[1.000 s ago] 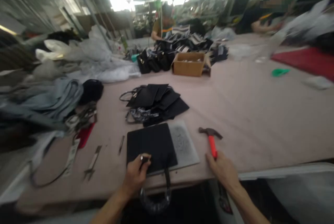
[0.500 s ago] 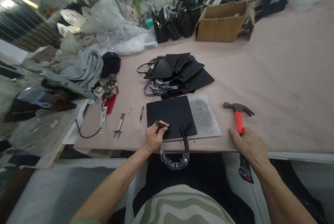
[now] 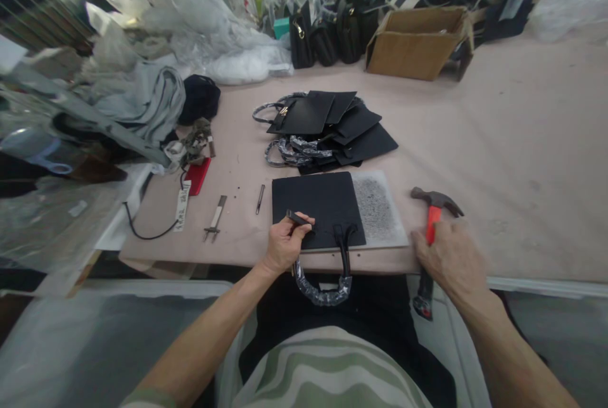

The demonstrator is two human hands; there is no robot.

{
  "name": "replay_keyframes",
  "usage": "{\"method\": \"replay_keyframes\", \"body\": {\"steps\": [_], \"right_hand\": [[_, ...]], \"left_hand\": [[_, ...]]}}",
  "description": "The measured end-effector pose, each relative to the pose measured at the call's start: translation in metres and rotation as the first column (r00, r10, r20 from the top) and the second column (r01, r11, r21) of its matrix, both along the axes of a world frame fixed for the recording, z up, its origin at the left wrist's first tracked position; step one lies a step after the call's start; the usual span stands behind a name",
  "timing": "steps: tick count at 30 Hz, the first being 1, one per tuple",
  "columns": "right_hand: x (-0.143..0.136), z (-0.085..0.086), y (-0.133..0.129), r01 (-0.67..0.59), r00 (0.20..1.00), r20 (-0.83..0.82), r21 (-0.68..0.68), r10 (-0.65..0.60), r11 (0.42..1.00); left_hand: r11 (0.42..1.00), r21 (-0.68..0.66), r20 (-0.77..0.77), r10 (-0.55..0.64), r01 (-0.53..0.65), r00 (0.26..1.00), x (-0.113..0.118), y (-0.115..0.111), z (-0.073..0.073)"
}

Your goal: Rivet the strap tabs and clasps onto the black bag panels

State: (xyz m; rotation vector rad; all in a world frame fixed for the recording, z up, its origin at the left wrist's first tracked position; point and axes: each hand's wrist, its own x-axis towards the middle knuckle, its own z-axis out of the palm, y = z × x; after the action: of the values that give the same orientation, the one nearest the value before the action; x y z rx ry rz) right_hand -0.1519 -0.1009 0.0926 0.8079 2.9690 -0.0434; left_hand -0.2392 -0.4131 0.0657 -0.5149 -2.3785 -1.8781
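Note:
A black panel [image 3: 313, 202] lies over a speckled white board [image 3: 380, 208] near the table's front edge. Its plastic-wrapped handle [image 3: 323, 294] hangs over that edge. My left hand [image 3: 286, 242] pinches a short dark tool [image 3: 298, 217] above the panel's lower left part; the tool's tip is hard to make out. To the right of the board, my right hand [image 3: 451, 256] is closed round the red part of a hammer [image 3: 433, 215], its head resting on or just above the table.
Behind the panel lies a pile of black panels [image 3: 342, 126] with wrapped handles. A punch [image 3: 259, 199], a pronged tool [image 3: 216, 219] and a red object [image 3: 197, 177] are at left. Farther back stand black bags [image 3: 349, 34] and a cardboard box [image 3: 418, 44].
The view has shifted slightly. My right hand has tilted the hammer, its handle end swinging left. My left hand still holds the dark tool over the panel.

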Motion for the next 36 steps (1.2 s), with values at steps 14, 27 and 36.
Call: {"method": "replay_keyframes", "body": {"steps": [14,27,36], "right_hand": [[-0.007,0.002,-0.052,-0.067,0.935,-0.329,-0.536,-0.135,0.842],[-0.010,-0.007,-0.096,-0.112,0.952,-0.276,-0.714,-0.131,0.691],[-0.008,-0.016,-0.098,-0.140,0.927,-0.338,-0.711,-0.160,0.690]], "left_hand": [[0.987,0.153,0.185,0.026,-0.055,0.982,-0.007,-0.002,0.001],[0.994,0.107,0.177,-0.030,0.011,0.984,-0.005,-0.003,-0.002],[0.993,0.056,0.118,-0.112,0.106,0.987,-0.006,-0.001,0.002]]}}
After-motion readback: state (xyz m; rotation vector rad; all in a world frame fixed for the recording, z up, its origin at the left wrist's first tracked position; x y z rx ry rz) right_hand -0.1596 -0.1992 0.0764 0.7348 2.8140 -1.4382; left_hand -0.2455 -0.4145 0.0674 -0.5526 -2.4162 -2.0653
